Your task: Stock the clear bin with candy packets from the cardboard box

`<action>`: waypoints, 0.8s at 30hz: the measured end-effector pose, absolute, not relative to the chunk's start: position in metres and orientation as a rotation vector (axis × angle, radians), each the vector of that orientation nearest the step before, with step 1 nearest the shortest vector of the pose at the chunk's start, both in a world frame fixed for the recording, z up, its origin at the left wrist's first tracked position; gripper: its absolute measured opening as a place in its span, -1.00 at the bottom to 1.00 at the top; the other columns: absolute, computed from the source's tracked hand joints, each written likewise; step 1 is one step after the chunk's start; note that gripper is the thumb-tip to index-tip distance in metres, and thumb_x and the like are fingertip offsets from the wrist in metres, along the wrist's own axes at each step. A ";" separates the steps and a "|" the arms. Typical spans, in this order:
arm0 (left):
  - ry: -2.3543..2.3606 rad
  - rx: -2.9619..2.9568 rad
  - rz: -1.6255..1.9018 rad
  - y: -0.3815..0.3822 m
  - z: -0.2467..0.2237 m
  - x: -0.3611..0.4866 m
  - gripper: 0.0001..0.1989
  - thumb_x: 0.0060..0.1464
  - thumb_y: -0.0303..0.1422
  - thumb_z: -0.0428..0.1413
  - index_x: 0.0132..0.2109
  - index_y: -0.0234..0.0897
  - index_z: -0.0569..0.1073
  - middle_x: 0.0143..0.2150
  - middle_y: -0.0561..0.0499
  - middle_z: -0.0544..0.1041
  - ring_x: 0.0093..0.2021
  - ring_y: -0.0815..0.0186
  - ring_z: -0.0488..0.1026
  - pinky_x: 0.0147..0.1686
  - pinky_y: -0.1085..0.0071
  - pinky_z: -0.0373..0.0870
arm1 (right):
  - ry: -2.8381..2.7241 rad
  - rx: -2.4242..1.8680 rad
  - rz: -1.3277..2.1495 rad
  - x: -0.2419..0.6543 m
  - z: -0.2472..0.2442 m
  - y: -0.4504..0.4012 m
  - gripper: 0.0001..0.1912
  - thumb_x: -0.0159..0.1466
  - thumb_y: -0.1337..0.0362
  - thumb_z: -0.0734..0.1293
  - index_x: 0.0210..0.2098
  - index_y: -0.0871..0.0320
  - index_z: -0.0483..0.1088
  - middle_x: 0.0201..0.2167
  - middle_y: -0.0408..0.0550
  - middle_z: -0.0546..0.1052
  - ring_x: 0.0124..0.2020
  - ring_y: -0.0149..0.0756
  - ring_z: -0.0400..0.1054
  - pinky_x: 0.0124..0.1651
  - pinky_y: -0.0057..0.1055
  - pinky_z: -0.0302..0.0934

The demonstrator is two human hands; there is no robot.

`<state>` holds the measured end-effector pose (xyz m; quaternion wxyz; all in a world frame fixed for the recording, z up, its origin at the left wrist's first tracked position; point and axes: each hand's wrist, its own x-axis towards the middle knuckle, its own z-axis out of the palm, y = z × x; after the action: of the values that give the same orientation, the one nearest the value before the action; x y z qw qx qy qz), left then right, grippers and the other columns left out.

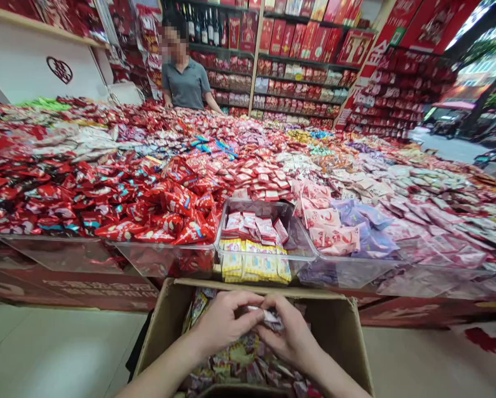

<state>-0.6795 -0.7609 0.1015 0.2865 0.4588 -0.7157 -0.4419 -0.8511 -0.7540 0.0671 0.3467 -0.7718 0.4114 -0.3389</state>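
My left hand (226, 318) and my right hand (283, 326) meet above an open cardboard box (334, 320). Between their fingers they grip small wrapped candies (272, 319), pale with dark red marks; how many is hidden. Loose candy packets (243, 354) in yellow, pink and white wrappers lie inside the box below. Just beyond the box stands a clear plastic bin (301, 243). Yellow packets (251, 262) line its front, and red and white packets (258, 226) lie in rows behind them.
Red snack bags (181, 202) heap up in the bins left of the clear one. Pink bags (330, 226) and purple bags (370, 221) fill those to the right. Across the wide display a person in a grey shirt (187, 83) stands before shelves (251, 55) of bottles and red boxes.
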 end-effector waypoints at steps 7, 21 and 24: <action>-1.597 1.010 -1.208 -0.754 0.103 -0.679 -0.85 -0.07 -0.44 0.10 -0.27 -0.27 0.36 -0.08 -0.07 0.39 -0.05 0.23 0.33 -0.08 0.37 0.28 | 0.898 -1.355 -1.098 -0.857 0.082 -0.759 -0.65 0.06 0.25 0.35 -0.18 0.11 0.21 -0.25 -0.01 0.39 -0.26 -0.33 0.33 -0.20 -0.36 0.27; -1.190 1.049 -1.423 -0.757 0.094 -0.687 -0.66 -0.06 -0.37 0.11 -0.09 -0.22 0.25 -0.18 -0.01 0.46 -0.20 0.31 0.41 -0.20 0.43 0.33 | 1.012 -1.921 -0.997 -0.860 0.087 -0.757 -0.91 0.15 0.28 0.26 -0.44 0.17 0.28 -0.49 -0.12 0.41 -0.45 -0.44 0.29 -0.39 -0.50 0.22; -1.205 1.068 -1.444 -0.758 0.092 -0.686 -0.67 -0.07 -0.35 0.10 -0.11 -0.25 0.26 -0.21 -0.03 0.48 -0.22 0.30 0.42 -0.23 0.43 0.34 | 1.017 -2.210 -1.074 -0.864 0.120 -0.765 -0.94 0.19 0.34 0.21 -0.40 0.17 0.30 -0.46 -0.09 0.44 -0.40 -0.42 0.31 -0.31 -0.49 0.21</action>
<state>-0.6864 -0.7580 0.0918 0.4702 0.4357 -0.4916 -0.5894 -0.8638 -0.7650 0.1199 0.2386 -0.8071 0.3715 -0.3920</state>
